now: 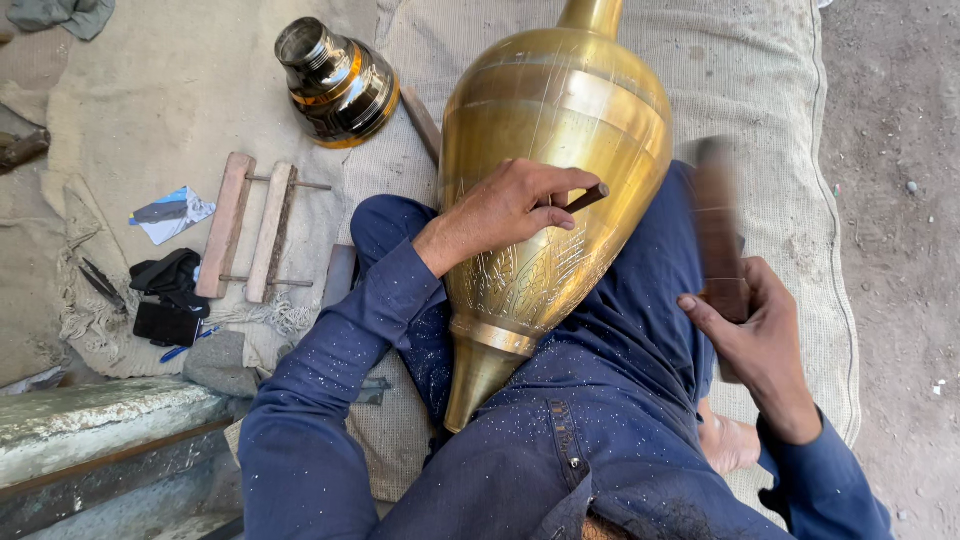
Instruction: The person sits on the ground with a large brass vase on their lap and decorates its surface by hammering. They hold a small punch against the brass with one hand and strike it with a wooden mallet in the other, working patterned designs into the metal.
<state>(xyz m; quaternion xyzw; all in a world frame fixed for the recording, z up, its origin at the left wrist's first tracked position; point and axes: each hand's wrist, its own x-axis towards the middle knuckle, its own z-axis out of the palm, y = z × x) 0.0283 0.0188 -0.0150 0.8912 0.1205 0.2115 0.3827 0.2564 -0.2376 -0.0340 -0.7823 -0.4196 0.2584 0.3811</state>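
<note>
- Far left: a grey stone slab at the bottom edge, and above it one dark pouch with a blue pen just beside it, all on the tan sacking that covers the floor.
- One small packet, blue, white and grey and roughly rectangular, lies flat on the sacking above the pouch.
- One wooden clamp: two pale wooden bars side by side, joined by two metal rods.
- One short brass base, polished and dark-banded, lies tilted on the sacking near the top.
- One left hand rests on the vase, its fingers closed around one thin dark chisel, whose tip is on the brass.
- One tall brass vase lies across the person's lap on blue trousers, the narrow end toward the body and the neck pointing away; fine engraved patterns show on its lower body.
- One right hand grips one dark wooden mallet, held upright and blurred, well apart from the chisel.
- Under it all lies a woven beige mat; bare dirt ground runs along the far right.
</note>
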